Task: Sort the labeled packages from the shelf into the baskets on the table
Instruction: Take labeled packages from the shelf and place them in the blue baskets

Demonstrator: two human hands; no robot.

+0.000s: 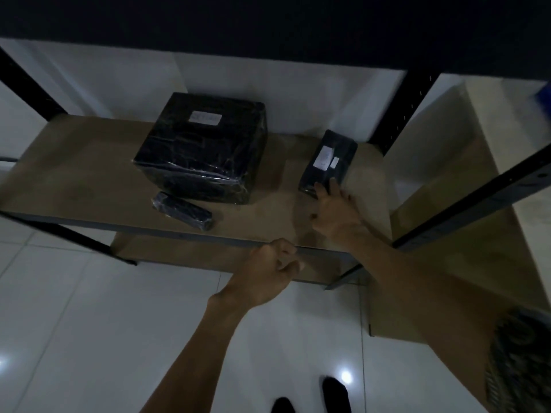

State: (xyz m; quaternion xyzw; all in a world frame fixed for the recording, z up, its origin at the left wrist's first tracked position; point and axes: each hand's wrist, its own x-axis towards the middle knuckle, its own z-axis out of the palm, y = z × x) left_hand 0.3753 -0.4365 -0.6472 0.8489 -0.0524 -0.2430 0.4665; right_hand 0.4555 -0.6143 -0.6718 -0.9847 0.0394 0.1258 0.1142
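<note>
Three black wrapped packages lie on the brown shelf board (77,177). A large box (202,147) with a white label stands in the middle. A small flat package (182,210) lies by the front edge. A narrow package (329,159) with white labels lies at the right. My right hand (335,214) reaches over the board with fingers spread, its fingertips touching the near end of the narrow package. My left hand (269,274) hangs in front of the shelf's front edge with fingers curled, holding nothing. No baskets are in view.
Black metal uprights (408,111) frame the shelf. A dark upper shelf (268,25) hangs overhead. A second shelf unit (465,222) stands at the right, with lower boards below. White tiled floor (89,338) and my shoes (334,394) are beneath.
</note>
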